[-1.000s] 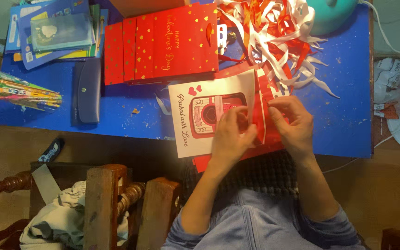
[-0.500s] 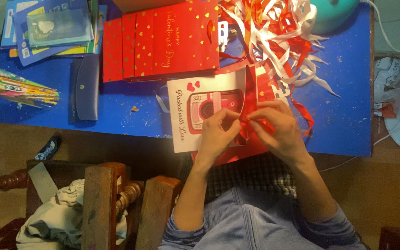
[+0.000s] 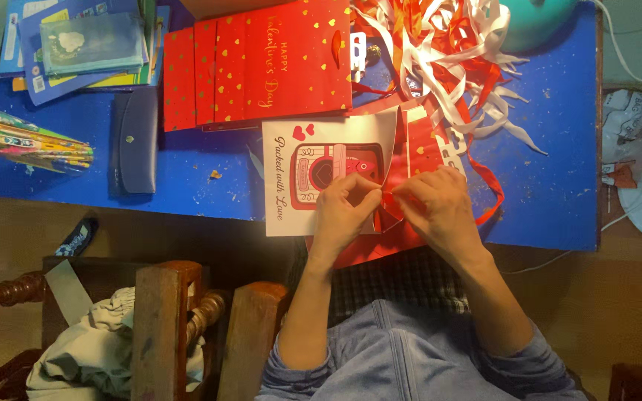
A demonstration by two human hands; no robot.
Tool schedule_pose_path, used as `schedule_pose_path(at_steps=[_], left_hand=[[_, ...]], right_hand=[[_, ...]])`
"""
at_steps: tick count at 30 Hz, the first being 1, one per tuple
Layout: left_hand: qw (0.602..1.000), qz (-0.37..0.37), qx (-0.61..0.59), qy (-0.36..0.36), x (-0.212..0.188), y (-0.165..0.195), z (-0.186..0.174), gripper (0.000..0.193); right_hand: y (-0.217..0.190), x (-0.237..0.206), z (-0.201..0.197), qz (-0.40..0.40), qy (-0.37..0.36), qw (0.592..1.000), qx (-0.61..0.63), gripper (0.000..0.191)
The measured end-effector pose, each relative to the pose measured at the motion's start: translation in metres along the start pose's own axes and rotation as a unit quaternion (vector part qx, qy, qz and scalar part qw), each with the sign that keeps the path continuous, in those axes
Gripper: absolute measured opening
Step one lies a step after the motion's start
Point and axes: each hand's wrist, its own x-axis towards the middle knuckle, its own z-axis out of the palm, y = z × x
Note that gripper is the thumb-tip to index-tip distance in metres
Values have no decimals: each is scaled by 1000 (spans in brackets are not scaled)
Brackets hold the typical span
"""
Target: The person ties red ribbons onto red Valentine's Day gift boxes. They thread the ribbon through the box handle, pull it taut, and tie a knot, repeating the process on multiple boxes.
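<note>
Red ribbon (image 3: 389,199), a short stretch of it, pinched between both sets of fingertips at the near edge of the blue desk (image 3: 559,200), right over the open mouth of a small paper gift bag (image 3: 321,178). Left hand (image 3: 342,212) closed on one side of the ribbon, thumb against forefinger; right hand (image 3: 440,208) closed on the other side, knuckles up, fingers curled in tight. Held that close together, probably, to keep the thin strip taut and steady at the bag's rim. Bag lying flat, white printed face up, red inner fold showing between the hands, bottom overhanging the near edge toward the lap, so within easy reach of both wrists. Loose tail of the same ribbon (image 3: 488,189) looping off to the right of the right hand.

Farther back, a fanned row of red bags with gold hearts (image 3: 261,70), stacked flat near the far edge. Tangle of red and white ribbon (image 3: 447,52) heaped at the far right corner. Dark blue pouch (image 3: 134,141) toward the left edge, pens in a clear case (image 3: 27,139) at the left edge, blue packets (image 3: 83,44) in the far left corner.
</note>
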Motion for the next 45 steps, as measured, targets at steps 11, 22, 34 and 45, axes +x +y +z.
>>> schedule_pose_path(at_steps=[11, 22, 34, 45], left_hand=[[991, 104, 82, 3, -6, 8, 3, 15], [967, -11, -253, -6, -2, -10, 5, 27], [997, 36, 17, 59, -11, -13, 20, 25], [974, 174, 131, 60, -8, 0, 13, 33]], right_hand=[[4, -4, 3, 11, 6, 1000, 6, 10], [11, -5, 0, 22, 0, 999, 38, 9], [11, -6, -1, 19, 3, 999, 50, 11], [21, -9, 2, 17, -4, 998, 60, 12]])
